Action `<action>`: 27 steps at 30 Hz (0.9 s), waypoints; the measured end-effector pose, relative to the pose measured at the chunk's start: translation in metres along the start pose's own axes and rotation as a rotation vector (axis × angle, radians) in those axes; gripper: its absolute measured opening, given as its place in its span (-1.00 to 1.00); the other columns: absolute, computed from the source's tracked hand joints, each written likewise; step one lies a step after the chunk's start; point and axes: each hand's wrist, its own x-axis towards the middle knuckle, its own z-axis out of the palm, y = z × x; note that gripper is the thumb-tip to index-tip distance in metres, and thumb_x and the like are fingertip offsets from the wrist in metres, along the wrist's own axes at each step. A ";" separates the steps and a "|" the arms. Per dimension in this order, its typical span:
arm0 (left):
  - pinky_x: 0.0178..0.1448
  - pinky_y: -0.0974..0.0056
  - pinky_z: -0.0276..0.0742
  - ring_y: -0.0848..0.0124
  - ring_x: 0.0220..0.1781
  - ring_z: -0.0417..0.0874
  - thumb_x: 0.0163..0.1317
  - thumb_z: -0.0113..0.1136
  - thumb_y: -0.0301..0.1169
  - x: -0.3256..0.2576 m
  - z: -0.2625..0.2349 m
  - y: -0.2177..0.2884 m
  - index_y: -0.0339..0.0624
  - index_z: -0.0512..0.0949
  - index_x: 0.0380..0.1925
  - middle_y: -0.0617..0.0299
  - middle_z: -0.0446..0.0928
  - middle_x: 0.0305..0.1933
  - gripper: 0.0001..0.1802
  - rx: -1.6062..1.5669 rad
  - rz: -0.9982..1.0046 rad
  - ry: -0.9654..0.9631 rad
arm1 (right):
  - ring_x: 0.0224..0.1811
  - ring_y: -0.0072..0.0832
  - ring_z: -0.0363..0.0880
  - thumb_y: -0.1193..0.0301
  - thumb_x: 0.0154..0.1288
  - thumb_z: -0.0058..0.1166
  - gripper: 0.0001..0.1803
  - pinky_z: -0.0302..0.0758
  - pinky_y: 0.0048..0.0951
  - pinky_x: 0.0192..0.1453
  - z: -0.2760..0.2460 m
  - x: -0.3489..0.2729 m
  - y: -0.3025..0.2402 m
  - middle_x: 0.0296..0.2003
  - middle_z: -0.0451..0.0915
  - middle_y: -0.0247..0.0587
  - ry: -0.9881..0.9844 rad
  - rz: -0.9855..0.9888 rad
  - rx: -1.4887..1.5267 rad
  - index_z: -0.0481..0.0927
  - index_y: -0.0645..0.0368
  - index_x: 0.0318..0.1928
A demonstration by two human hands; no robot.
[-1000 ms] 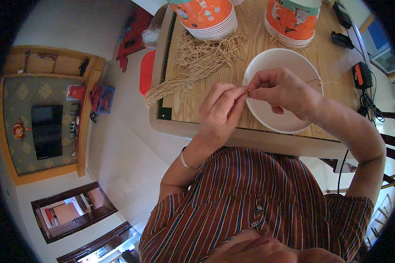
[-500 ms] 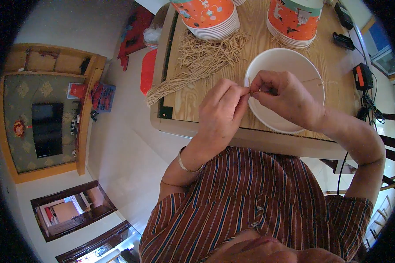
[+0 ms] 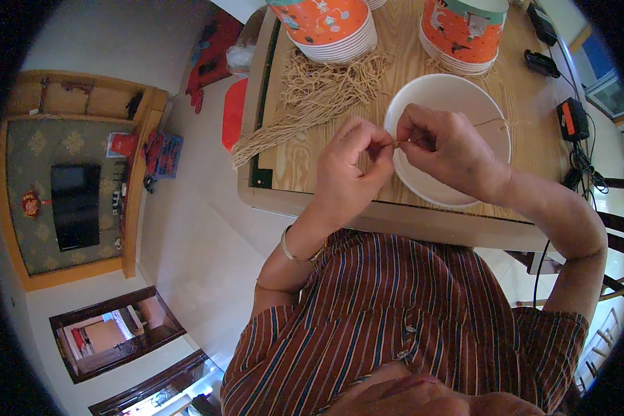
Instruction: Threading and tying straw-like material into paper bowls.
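Note:
My left hand (image 3: 354, 168) and my right hand (image 3: 445, 148) meet fingertip to fingertip over the near rim of a white paper bowl (image 3: 457, 93) on a wooden table (image 3: 305, 166). Both pinch a thin tan string (image 3: 494, 123) that runs from my fingers to the right across the bowl. A bundle of the same tan strings (image 3: 312, 100) lies on the table to the left of the bowl, fanning toward the table's left edge.
Two stacks of orange printed paper bowls (image 3: 329, 24) (image 3: 464, 31) stand at the far side of the table. Black chargers and cables (image 3: 572, 118) lie at the right. A red stool (image 3: 233, 121) is beside the table's left edge. Tiled floor lies at the left.
Both hands stay together over the bowl's near rim. The fingers have shifted slightly along the string; the bowl and the string bundle have not moved.

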 end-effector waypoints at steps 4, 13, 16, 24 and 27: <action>-0.23 0.43 0.46 0.55 -0.30 0.54 0.15 0.24 -0.64 -0.003 0.005 -0.020 -0.26 0.56 -0.33 0.31 0.45 -0.32 -0.90 -0.394 -0.184 -0.035 | -0.54 -0.54 0.45 0.52 0.20 0.13 -0.91 0.41 -0.44 -0.45 0.006 0.001 0.011 -0.56 0.51 -0.27 0.004 -0.036 0.089 0.52 0.27 -0.30; -0.31 0.53 0.36 0.63 -0.39 0.47 0.23 0.23 -0.59 -0.004 -0.001 -0.030 -0.26 0.62 -0.34 0.38 0.44 -0.32 -0.96 -0.781 -0.408 -0.154 | -0.50 -0.82 0.36 0.49 0.32 0.11 -0.93 0.33 -0.69 -0.54 -0.005 0.008 0.006 -0.51 0.46 -0.52 -0.243 0.236 0.396 0.57 0.21 -0.22; -0.32 0.52 0.37 0.63 -0.41 0.47 0.23 0.22 -0.59 -0.003 -0.001 -0.033 -0.27 0.62 -0.35 0.38 0.44 -0.34 -0.97 -0.814 -0.410 -0.176 | -0.50 -0.82 0.36 0.47 0.33 0.12 -0.91 0.33 -0.69 -0.52 -0.004 0.008 0.007 -0.49 0.48 -0.51 -0.251 0.241 0.424 0.59 0.21 -0.20; -0.28 0.48 0.39 0.60 -0.37 0.47 0.18 0.23 -0.59 0.000 -0.008 -0.018 -0.26 0.61 -0.33 0.35 0.45 -0.36 -0.94 -0.426 -0.264 -0.174 | -0.47 -0.80 0.35 0.51 0.29 0.14 -0.93 0.32 -0.65 -0.46 -0.001 0.003 0.008 -0.47 0.46 -0.51 -0.160 0.114 0.293 0.59 0.22 -0.22; -0.27 0.45 0.41 0.56 -0.38 0.47 0.14 0.25 -0.60 0.000 -0.006 -0.015 -0.27 0.59 -0.34 0.33 0.46 -0.37 -0.92 -0.304 -0.156 -0.113 | -0.45 -0.78 0.35 0.56 0.25 0.14 -0.94 0.32 -0.63 -0.41 0.000 0.003 0.014 -0.48 0.45 -0.50 -0.095 -0.029 0.171 0.59 0.22 -0.26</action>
